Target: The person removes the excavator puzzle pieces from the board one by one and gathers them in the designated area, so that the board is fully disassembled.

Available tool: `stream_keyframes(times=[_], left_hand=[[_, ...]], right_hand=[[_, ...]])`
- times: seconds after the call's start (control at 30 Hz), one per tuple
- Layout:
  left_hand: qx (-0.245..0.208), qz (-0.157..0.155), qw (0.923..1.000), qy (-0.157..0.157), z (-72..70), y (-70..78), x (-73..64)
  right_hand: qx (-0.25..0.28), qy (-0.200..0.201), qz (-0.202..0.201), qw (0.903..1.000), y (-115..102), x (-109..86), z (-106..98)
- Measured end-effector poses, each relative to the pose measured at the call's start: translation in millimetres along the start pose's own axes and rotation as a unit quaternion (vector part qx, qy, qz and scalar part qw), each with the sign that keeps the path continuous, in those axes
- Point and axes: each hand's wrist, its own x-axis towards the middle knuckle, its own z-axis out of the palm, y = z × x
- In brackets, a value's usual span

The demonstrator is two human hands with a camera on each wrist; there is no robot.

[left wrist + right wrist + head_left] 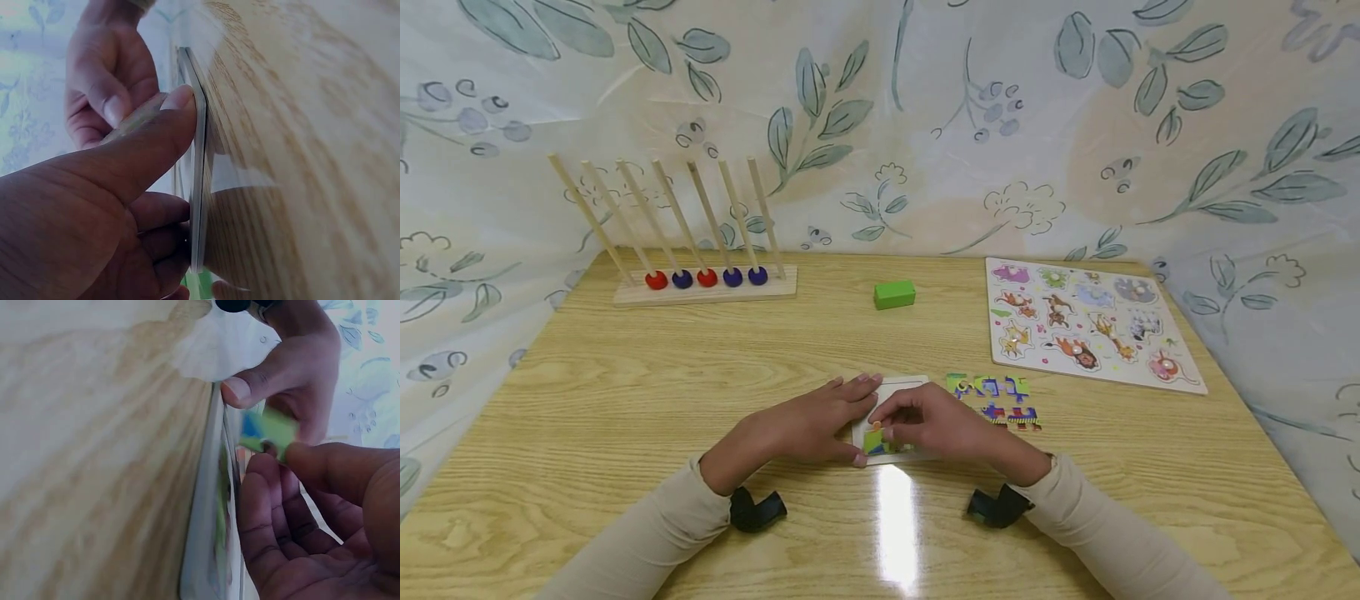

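Note:
A small green-and-blue jigsaw puzzle piece (275, 430) is pinched between the thumb and fingers of my right hand (951, 425), over a white puzzle tray (891, 386). In the right wrist view the piece stands tilted beside the tray's rim. My left hand (811, 423) rests along the tray's left side, its thumb (178, 100) pressing the near edge and its fingers stretched towards the far edge. Part of the tray is hidden under both hands. Some green puzzle picture shows inside it near the right fingers. Several loose puzzle pieces (990, 387) lie just right of the tray, partly behind my right hand.
At the back left stands a wooden peg rack (722, 292) with red and blue beads. A green block (894, 294) sits at the back middle. To the right lies an animal peg-puzzle board (1120, 375). A patterned cloth (925, 125) hangs behind the wooden table (662, 375).

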Motion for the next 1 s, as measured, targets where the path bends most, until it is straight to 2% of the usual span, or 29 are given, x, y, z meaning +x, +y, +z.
stream_keyframes(times=[0.17,0.8,0.87,1.0], left_hand=[[0.006,-0.003,1.0000,-0.001,-0.2,0.7,-0.4],[0.015,-0.011,0.9998,-0.006,1.5,0.8,1.6],[0.016,-0.008,0.9998,-0.004,1.9,1.1,1.7],[0.011,0.020,0.9997,-0.006,1.8,2.3,2.4]], right_hand=[[0.020,0.016,0.016,0.9995,0.5,-3.8,-7.6],[-0.013,0.036,0.025,0.9990,0.7,-24.2,-34.1],[-0.023,0.039,0.023,0.9987,3.0,-26.8,-37.2],[-0.028,0.045,0.026,0.9983,7.0,-32.6,-43.1]])
